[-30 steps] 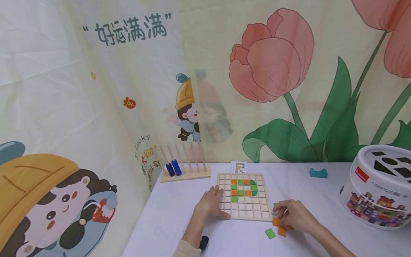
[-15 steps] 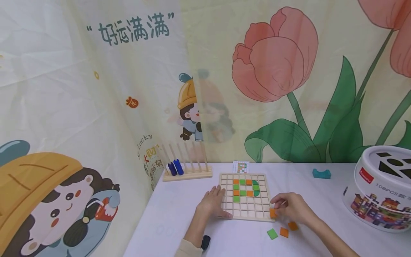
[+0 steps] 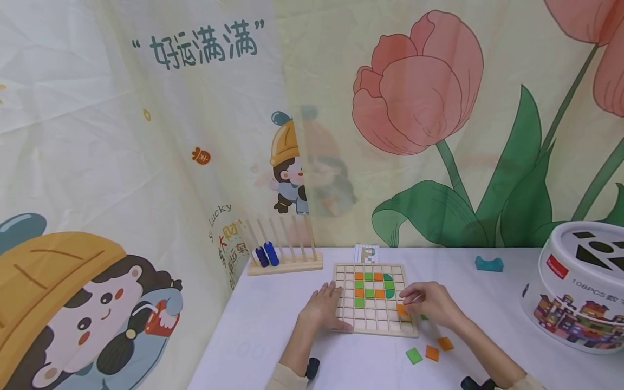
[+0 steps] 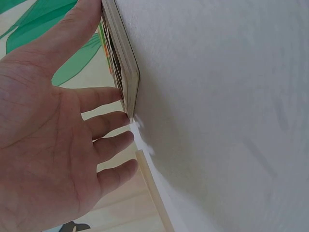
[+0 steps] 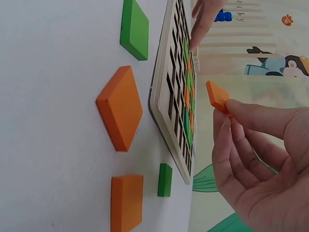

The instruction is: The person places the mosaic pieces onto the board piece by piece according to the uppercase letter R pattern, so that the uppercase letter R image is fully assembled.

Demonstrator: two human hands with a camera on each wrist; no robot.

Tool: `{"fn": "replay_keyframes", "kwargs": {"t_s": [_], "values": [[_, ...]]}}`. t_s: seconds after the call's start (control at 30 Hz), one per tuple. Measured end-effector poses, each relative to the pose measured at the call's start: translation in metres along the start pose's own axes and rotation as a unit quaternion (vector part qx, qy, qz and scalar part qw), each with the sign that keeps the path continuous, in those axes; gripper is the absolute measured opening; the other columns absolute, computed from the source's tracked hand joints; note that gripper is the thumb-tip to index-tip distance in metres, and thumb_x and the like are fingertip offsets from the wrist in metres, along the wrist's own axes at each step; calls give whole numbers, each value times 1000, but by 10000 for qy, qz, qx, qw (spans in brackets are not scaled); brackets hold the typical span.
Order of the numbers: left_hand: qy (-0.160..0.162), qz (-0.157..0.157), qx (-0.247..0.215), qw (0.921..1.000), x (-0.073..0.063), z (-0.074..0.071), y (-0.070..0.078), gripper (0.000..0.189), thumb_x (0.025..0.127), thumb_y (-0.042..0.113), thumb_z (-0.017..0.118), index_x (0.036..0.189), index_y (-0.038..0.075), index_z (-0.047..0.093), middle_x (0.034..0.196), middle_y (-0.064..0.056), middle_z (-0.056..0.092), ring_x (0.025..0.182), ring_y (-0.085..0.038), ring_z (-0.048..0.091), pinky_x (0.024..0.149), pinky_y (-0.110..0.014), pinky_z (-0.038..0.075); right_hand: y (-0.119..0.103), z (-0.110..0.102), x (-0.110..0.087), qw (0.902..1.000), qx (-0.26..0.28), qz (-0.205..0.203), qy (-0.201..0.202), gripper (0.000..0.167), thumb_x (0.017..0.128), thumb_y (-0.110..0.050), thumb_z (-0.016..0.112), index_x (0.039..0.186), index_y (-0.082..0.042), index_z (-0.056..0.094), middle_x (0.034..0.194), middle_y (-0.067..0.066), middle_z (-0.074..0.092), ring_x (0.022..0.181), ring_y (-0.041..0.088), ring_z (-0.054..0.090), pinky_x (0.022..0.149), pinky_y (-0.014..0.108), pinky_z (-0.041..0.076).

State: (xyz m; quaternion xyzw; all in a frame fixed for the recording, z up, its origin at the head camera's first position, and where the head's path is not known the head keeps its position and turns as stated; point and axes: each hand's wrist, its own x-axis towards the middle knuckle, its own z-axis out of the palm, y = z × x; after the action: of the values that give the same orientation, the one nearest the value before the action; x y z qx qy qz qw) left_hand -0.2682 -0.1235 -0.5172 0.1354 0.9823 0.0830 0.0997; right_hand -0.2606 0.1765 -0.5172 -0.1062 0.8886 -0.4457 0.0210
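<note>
My right hand (image 3: 431, 304) pinches an orange square tile (image 5: 218, 96) between thumb and fingertips, above the right side of the wooden grid board (image 3: 344, 319). On the board, orange and green squares with two dark green curved pieces (image 3: 389, 285) form a P-like shape. With fingers spread, my left hand (image 3: 319, 309) rests along the board's left edge; in the left wrist view its fingertips touch the board's side (image 4: 126, 72). Loose on the table in front are a green tile (image 3: 414, 356) and two orange tiles (image 3: 431, 353). Another green tile (image 5: 164, 180) lies beside the board's right edge.
Behind the board lies a small pattern card (image 3: 366, 253). A wooden peg rack (image 3: 287, 265) with blue beads stands at the back left. To the right are a teal arch-shaped block (image 3: 489, 264) and a large white bucket (image 3: 575, 292). Printed curtains hang behind the table.
My right hand has picked up an orange tile from the loose pieces and carried it left and up over the board. The left hand stays at the board's edge.
</note>
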Motion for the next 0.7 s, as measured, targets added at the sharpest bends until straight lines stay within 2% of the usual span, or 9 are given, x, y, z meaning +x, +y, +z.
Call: {"fn": "replay_keyframes", "kwargs": {"t_s": [0.23, 0.53, 0.7], "values": [[10, 7, -17, 10000, 0, 0, 1, 109, 72, 58, 91, 157, 7, 45, 167, -15, 35, 155, -32, 31, 125, -50, 31, 0, 13, 12, 9997, 46, 162, 148, 24, 82, -2, 87, 103, -8, 77, 83, -2, 68, 79, 17, 62, 63, 24, 54], [12, 5, 16, 10000, 1, 0, 1, 108, 73, 58, 90, 157, 8, 45, 167, -15, 36, 155, -32, 31, 125, -49, 31, 6, 31, 29, 9992, 359, -13, 155, 22, 79, 1, 88, 98, -5, 77, 80, -1, 69, 75, 16, 65, 63, 24, 56], [-46, -9, 23, 10000, 2, 0, 0, 108, 74, 58, 89, 158, 8, 44, 168, -15, 34, 156, -32, 30, 125, -49, 30, 1, 42, 36, 9989, 433, 66, 154, 21, 80, 2, 87, 98, -4, 77, 81, -1, 70, 75, 16, 64, 63, 24, 56]]}}
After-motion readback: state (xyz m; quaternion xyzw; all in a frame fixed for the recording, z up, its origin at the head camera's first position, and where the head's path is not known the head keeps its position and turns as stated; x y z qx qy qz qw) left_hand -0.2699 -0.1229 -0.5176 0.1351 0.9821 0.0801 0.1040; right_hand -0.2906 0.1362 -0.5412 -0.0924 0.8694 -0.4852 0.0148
